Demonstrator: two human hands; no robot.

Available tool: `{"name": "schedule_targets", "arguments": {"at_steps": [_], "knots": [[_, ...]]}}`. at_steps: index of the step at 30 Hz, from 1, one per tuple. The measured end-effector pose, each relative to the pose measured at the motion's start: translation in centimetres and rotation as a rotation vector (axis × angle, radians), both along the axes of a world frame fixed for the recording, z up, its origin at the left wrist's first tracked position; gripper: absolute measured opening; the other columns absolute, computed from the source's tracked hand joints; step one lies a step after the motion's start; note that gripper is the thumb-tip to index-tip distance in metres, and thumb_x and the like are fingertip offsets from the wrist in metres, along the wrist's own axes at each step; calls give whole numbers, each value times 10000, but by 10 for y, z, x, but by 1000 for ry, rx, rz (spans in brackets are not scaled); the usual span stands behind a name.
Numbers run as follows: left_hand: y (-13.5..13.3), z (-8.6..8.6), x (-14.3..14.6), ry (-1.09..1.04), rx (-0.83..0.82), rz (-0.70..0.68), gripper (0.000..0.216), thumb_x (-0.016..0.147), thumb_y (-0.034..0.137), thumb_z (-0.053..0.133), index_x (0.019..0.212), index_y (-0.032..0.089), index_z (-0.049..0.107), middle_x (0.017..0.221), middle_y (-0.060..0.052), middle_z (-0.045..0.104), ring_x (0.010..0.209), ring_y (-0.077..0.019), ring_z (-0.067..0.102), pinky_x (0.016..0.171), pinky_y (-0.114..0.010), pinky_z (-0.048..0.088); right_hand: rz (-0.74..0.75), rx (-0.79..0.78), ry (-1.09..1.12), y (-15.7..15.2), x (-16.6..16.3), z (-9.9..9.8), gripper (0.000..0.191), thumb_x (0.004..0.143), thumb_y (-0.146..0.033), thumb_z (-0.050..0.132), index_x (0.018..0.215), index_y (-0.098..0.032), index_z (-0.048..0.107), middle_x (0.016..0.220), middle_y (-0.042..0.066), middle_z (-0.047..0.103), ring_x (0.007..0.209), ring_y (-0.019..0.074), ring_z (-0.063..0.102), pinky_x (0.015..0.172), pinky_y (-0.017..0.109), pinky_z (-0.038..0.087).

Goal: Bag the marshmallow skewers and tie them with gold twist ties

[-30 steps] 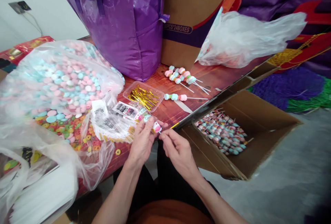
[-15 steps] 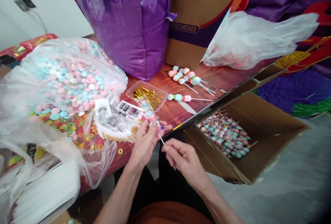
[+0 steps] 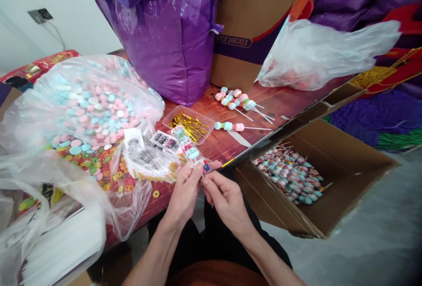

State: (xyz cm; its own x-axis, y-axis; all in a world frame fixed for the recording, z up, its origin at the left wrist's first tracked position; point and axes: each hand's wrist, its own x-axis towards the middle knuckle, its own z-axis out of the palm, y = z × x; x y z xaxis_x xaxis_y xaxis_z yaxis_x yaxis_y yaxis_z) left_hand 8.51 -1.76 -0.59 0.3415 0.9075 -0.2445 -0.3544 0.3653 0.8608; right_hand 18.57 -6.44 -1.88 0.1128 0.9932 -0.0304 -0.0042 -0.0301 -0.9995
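Note:
My left hand [image 3: 185, 189] and my right hand [image 3: 224, 198] meet at the table's front edge, both pinching the lower end of a candy skewer in a clear printed sleeve [image 3: 187, 145]. The sleeved skewer points up and away over the table. Its stick end is hidden between my fingers. Just left of it lies a pile of empty printed sleeves [image 3: 145, 156]. Behind it stands a clear tray of gold twist ties [image 3: 190, 123].
A big clear bag of pastel candy discs [image 3: 82, 105] and coloured rings fills the left of the table. Bare candy skewers [image 3: 235, 99] lie mid-table. An open cardboard box of wrapped skewers [image 3: 290, 176] stands lower right. A purple bag [image 3: 165, 26], a carton and another plastic bag [image 3: 316, 53] sit behind.
The candy skewer has gone deeper into the sleeve. My right hand has moved up the stick until it meets my left hand at the sleeve's mouth.

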Motion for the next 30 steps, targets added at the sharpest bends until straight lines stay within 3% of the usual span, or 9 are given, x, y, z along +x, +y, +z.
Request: {"name": "schedule_targets", "arguments": {"at_steps": [5,8,12,15,18,21,24,26,30], "knots": [[-3,-3,-2,35,68,122,266,878,407,675,1002,185,751,1097,-111,749,907,-198,664,718,-267,537,-32,-78,206,10,-10,4,368,945,-498,571,739,-195,538,577,-52,486,468,80,404,451,210,327],[-4,2,-10,-9,98,80,243,894,388,660,1034,208,743,1140,-101,731,976,-203,660,794,-281,542,-66,-138,503,19,-18,14,433,881,-530,646,650,-198,490,460,-95,350,408,59,266,400,194,251],[-1,14,-29,-215,32,43,205,857,360,709,963,187,735,856,-77,720,857,-210,674,770,-322,554,104,-243,664,27,-26,27,396,856,-480,673,640,-197,499,417,-128,258,380,42,141,382,188,195],[3,18,-39,-269,27,151,169,825,345,748,815,184,697,652,-4,594,692,-169,627,681,-308,546,371,-229,396,35,-22,37,381,934,-466,528,677,-186,555,433,-72,423,365,65,295,409,201,261],[10,18,-43,-296,68,334,298,805,341,776,652,174,582,643,16,517,667,-128,556,661,-265,506,497,-62,-214,58,-12,50,335,963,-323,461,707,-175,619,613,7,624,541,120,530,543,229,372],[19,16,-48,-279,71,462,385,759,333,823,626,172,499,614,42,447,594,-84,439,611,-217,437,256,58,-840,99,-4,59,283,942,-184,463,742,-170,663,720,32,666,681,160,585,647,262,384],[24,13,-51,-238,-8,448,420,727,359,845,656,174,475,598,59,415,539,-62,332,526,-185,344,56,16,-1245,146,-1,56,263,962,-163,441,1026,-178,696,1052,111,706,961,231,633,745,294,410],[26,10,-51,-240,-55,441,432,707,361,858,685,180,467,599,64,418,534,-57,312,509,-177,314,89,-36,-1358,169,-1,49,267,959,-175,455,1078,-200,693,1130,121,697,1038,260,631,748,303,419],[28,6,-49,-275,-110,467,447,673,324,883,767,199,464,603,71,458,528,-54,341,519,-172,326,124,-82,-1384,186,-2,39,263,965,-172,439,1032,-201,691,1036,114,719,944,258,669,696,301,419]]}}
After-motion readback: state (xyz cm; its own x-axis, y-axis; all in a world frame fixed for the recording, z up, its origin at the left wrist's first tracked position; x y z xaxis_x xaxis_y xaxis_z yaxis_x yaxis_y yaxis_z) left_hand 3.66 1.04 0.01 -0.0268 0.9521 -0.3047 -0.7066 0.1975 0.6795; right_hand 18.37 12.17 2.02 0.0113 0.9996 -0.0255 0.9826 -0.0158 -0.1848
